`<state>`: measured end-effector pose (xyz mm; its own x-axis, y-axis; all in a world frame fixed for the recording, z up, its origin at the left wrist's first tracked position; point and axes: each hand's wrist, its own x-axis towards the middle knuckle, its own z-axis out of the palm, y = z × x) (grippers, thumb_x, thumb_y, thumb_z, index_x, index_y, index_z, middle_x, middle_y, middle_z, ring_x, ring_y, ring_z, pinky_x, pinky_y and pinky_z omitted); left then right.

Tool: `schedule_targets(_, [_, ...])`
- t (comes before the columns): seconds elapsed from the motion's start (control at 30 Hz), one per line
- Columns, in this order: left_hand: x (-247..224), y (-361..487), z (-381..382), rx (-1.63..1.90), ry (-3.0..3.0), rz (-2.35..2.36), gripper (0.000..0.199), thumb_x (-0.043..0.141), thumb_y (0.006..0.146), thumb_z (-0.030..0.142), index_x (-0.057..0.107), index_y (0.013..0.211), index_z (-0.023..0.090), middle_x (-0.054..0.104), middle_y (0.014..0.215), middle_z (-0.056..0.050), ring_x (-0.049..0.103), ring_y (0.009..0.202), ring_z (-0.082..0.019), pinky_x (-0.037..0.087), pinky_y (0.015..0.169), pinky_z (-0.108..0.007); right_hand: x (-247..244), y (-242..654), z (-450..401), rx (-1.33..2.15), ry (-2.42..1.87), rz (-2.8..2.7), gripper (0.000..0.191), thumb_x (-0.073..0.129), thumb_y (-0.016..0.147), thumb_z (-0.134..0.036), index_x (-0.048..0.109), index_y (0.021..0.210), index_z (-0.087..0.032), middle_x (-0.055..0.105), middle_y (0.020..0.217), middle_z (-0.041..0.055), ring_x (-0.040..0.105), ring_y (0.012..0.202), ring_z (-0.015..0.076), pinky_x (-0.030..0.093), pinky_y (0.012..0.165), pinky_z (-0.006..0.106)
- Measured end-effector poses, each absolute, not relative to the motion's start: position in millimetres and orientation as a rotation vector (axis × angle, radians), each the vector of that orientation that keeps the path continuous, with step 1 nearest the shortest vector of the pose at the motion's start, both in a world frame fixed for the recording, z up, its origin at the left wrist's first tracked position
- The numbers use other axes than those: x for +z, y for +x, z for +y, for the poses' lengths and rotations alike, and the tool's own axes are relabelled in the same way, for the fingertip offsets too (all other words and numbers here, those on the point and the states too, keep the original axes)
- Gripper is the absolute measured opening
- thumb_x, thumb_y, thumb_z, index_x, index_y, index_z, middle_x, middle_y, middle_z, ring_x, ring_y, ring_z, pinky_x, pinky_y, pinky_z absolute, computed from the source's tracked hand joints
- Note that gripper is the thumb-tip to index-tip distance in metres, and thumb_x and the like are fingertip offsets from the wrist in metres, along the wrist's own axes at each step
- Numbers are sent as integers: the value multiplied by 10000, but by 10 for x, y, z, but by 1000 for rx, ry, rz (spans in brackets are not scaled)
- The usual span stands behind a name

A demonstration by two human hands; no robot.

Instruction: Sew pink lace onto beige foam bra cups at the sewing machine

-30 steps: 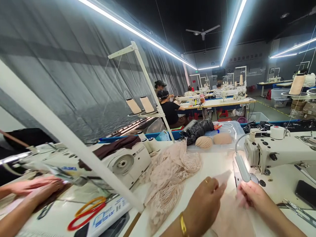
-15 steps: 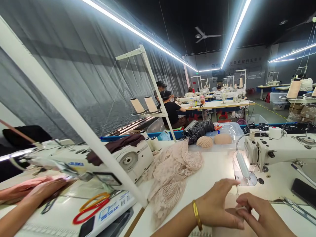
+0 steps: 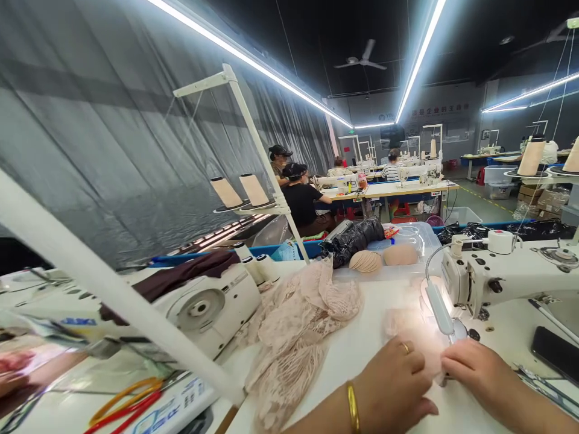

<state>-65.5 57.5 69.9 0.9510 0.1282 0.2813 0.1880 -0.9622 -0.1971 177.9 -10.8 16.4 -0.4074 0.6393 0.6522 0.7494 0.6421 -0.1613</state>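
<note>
A thin pale pink fabric piece [image 3: 418,343] lies under the lit needle area of the white sewing machine [image 3: 493,280]. My right hand [image 3: 479,369] is closed on its right edge, fingertips just in front of the presser foot. Beside it, my left hand [image 3: 391,383], with a gold bracelet and a ring, has its fingers curled on the near edge of the fabric; its thumb sticks out below, and what lies under the fingers is partly hidden. A heap of beige lace [image 3: 307,319] sits left of my hands.
A black phone [image 3: 556,351] and metal tweezers [image 3: 549,389] lie at the right. Moulded beige cups [image 3: 365,261] rest on a clear plastic bin behind. A white thread-stand post [image 3: 113,283] crosses the left, beside red-handled scissors [image 3: 131,413] and another machine [image 3: 199,307], where a co-worker's hand shows.
My hands have moved forward, carrying the pink fabric under the machine's lamp. My left hand's spread fingers have curled in. The view has turned slightly right.
</note>
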Motion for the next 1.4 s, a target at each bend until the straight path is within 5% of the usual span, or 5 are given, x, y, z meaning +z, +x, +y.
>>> schedule_targets(0.13, [418, -293, 752, -279, -2919, -156, 95, 691, 936, 190, 606, 894, 187, 660, 858, -1, 585, 757, -189, 444, 705, -350, 57, 2035, -44, -71, -1093, -2345, 245, 496, 1077, -107, 665, 1082, -285, 767, 1027, -34, 705, 927, 171, 566, 803, 274])
schedule_targets(0.23, [234, -143, 864, -332, -2906, -243, 151, 710, 844, 168, 570, 801, 200, 609, 774, -3, 517, 659, -189, 348, 569, -360, 24, 2146, -65, -11, -1139, -2390, 350, 423, 1061, -41, 620, 1247, -262, 749, 1179, 36, 675, 1066, 213, 554, 862, 331])
schedule_targets(0.37, [71, -146, 869, -672, -2865, -343, 229, 701, 820, 118, 506, 731, 199, 587, 794, -12, 517, 712, -185, 352, 602, -347, 29, 2173, -136, 67, -1300, -2414, 361, 405, 1039, -28, 618, 1206, -266, 699, 1081, 48, 639, 977, 226, 542, 836, 366])
schedule_targets(0.8, [70, -37, 821, -832, -2852, -420, 213, 625, 872, 120, 492, 732, 211, 549, 728, -16, 494, 672, -194, 359, 589, -343, -14, 2249, -155, 86, -1370, -2421, 617, 401, 1011, -6, 422, 1541, -320, 671, 1145, 61, 641, 1036, 254, 578, 857, 407])
schedule_targets(1.4, [144, -12, 758, -900, -2925, -434, 133, 660, 891, 153, 548, 852, 214, 699, 881, -22, 608, 747, -209, 505, 693, -355, -7, 2220, -121, -96, -1341, -2400, 488, 457, 977, -42, 567, 1381, -293, 710, 1061, 42, 724, 926, 230, 578, 724, 326])
